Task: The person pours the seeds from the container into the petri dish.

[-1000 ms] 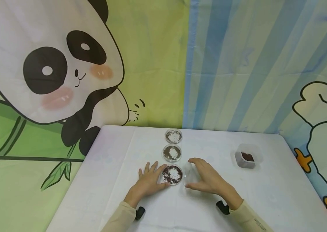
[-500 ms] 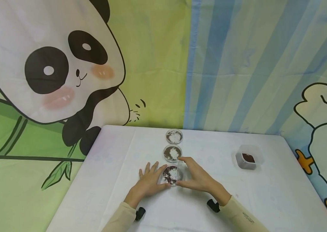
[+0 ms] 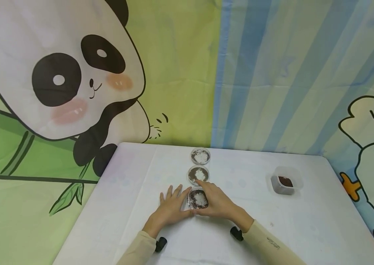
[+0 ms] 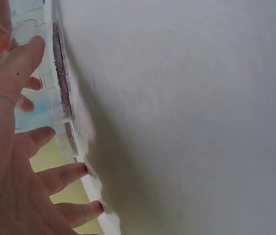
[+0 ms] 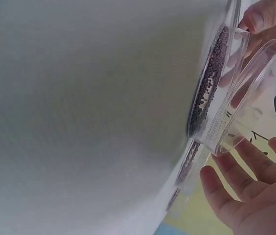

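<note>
Nearest of three clear petri dishes, one (image 5: 209, 81) with dark brown granules in its base sits between both hands. My left hand (image 3: 168, 212) steadies this dish, thumb and index finger at opposite sides of its rim, the other fingers spread. With thumb and index finger, my right hand (image 3: 222, 204) grips a clear round lid (image 5: 230, 139) over the dish. In the right wrist view the lid is tilted, one edge close to the dish's rim; whether it touches cannot be told. The remaining right fingers (image 5: 226, 188) extend loosely.
Behind stand a second petri dish (image 3: 198, 174) and a third petri dish (image 3: 201, 156) in a row, each with brown granules. A clear plastic tub (image 3: 282, 190) with dark brown material sits at the right of the white table (image 3: 240, 169). A printed curtain (image 3: 180, 73) hangs behind.
My right hand has moved left, bringing the lid from beside the nearest dish to over it. The left hand has stayed at the dish.
</note>
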Available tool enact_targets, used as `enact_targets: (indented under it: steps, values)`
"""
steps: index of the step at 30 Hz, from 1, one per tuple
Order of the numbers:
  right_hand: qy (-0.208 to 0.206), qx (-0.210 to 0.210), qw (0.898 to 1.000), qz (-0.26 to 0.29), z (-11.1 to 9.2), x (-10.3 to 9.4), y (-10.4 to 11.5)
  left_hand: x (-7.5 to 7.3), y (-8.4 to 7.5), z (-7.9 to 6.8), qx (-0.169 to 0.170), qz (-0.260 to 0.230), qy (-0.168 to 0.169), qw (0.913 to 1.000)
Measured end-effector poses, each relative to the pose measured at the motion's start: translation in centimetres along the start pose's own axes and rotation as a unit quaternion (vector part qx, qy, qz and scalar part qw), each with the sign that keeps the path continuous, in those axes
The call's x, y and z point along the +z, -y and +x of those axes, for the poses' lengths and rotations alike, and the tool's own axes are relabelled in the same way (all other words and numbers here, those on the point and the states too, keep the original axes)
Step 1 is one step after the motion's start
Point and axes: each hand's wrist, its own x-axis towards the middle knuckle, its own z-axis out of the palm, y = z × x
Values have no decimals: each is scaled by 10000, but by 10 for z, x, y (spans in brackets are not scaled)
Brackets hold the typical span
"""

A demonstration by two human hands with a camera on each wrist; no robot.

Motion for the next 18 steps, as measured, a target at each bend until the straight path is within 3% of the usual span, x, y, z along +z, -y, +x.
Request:
enact_targets:
  steps: [18]
  values:
    - [359, -140, 9891, -1421, 10, 7, 7, 3, 3, -1, 21, 159, 28, 9999]
